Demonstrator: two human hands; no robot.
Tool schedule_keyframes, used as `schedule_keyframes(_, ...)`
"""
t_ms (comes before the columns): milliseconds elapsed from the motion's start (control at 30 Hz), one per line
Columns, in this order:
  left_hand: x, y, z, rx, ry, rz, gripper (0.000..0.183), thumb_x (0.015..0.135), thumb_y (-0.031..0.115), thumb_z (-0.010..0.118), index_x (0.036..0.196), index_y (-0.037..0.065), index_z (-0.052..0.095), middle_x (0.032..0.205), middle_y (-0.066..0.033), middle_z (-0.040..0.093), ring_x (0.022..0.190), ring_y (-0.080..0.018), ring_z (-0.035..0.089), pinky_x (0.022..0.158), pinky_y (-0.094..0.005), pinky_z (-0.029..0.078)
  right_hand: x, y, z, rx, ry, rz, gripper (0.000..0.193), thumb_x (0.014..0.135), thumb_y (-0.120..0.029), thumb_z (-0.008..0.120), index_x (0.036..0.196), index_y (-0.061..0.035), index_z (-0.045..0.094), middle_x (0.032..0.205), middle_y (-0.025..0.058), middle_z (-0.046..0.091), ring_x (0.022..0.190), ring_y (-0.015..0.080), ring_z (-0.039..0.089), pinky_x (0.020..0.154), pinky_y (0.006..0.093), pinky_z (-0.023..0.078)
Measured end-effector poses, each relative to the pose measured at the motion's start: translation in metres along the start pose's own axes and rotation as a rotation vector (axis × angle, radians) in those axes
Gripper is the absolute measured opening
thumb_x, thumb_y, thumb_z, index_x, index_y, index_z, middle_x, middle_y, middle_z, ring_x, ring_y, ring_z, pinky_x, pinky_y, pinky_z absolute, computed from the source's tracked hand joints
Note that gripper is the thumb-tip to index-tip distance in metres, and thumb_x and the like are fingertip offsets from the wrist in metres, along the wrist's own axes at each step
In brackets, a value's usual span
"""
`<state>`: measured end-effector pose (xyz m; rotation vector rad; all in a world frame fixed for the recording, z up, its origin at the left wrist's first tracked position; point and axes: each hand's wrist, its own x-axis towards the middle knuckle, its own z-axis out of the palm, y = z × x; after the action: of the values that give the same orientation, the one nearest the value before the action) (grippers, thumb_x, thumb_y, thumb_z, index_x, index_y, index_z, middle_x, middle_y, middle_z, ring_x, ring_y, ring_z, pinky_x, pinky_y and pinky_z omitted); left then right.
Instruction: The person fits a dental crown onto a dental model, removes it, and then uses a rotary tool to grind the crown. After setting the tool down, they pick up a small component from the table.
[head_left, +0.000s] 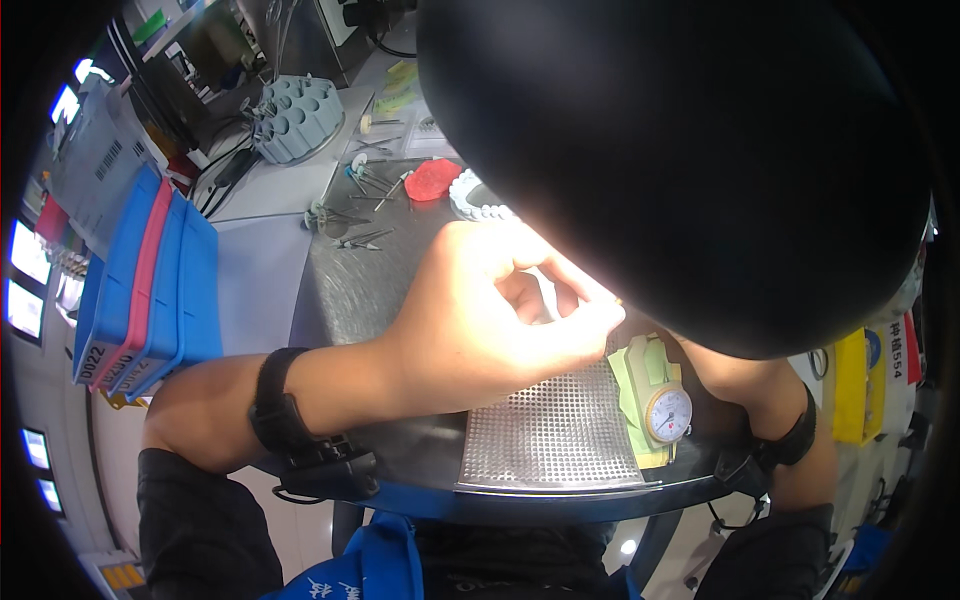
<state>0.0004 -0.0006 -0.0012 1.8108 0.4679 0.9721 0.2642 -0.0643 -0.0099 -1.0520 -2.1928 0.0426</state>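
My left hand is raised over the bench under a bright light, thumb and fingertips pinched together. Whatever sits in that pinch is too small or too washed out to make out. A large black rounded object blocks much of the upper right. Behind its lower edge, my right hand shows only around the wrist and the heel; its fingers are hidden. Below my hands lies a perforated metal sheet. Near my right wrist, a round dial gauge rests on crumpled pale green paper.
Beyond my left hand lie a red flat piece, a white beaded ring and several thin-shanked rotary bits. A grey holder with round holes stands farther back. Blue bins are stacked at left; a yellow bin is at right.
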Motion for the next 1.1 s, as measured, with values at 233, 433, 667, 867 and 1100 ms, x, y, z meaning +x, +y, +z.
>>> schedule_keyframes(233,0.002,0.001,0.001,0.035,-0.015,-0.014,0.017,0.081,0.007,0.080,0.095,-0.001,0.075,0.078,-0.0045,0.071,0.067,-0.0074,0.067,0.057,-0.0204,0.052,0.009,-0.007,-0.001,0.179,-0.014,0.100,0.025,0.072,0.006,0.075,0.096,-0.0004,0.075,0.097,0.0102,0.074,0.085,0.0239,0.072,0.076,0.0333,0.058)
schedule_keyframes(433,0.004,-0.002,0.005,0.039,-0.013,-0.001,0.017,0.079,0.004,0.078,0.095,0.000,0.075,0.080,-0.0059,0.073,0.070,-0.0096,0.069,0.058,-0.0205,0.053,0.016,-0.012,0.004,0.167,0.013,0.064,0.019,0.079,0.007,0.071,0.095,-0.0008,0.076,0.093,0.0089,0.076,0.084,0.0204,0.073,0.075,0.0317,0.057)
schedule_keyframes(667,0.006,-0.003,0.005,0.006,-0.010,-0.061,0.015,0.079,0.003,0.078,0.093,0.000,0.074,0.081,-0.0031,0.070,0.061,-0.0062,0.061,0.052,-0.0194,0.046,0.023,-0.018,0.000,0.366,0.065,0.148,0.017,0.079,0.009,0.069,0.093,0.0016,0.076,0.091,0.0080,0.076,0.083,0.0171,0.072,0.073,0.0284,0.055)
schedule_keyframes(867,0.006,-0.007,0.007,-0.110,0.035,-0.020,0.017,0.077,0.001,0.080,0.093,0.001,0.073,0.077,-0.0006,0.067,0.058,-0.0045,0.056,0.052,-0.0197,0.044,0.027,-0.021,-0.003,0.476,0.070,0.210,0.021,0.078,0.012,0.061,0.090,0.0023,0.075,0.087,0.0083,0.076,0.080,0.0170,0.072,0.071,0.0280,0.055)
schedule_keyframes(1100,0.004,-0.006,0.004,0.085,-0.006,-0.017,0.019,0.077,0.004,0.084,0.093,0.000,0.074,0.079,-0.0040,0.071,0.064,-0.0081,0.062,0.058,-0.0224,0.049,0.031,-0.019,-0.006,0.331,0.052,0.091,0.019,0.075,0.010,0.065,0.087,0.0014,0.077,0.088,0.0106,0.077,0.081,0.0194,0.074,0.073,0.0287,0.056)
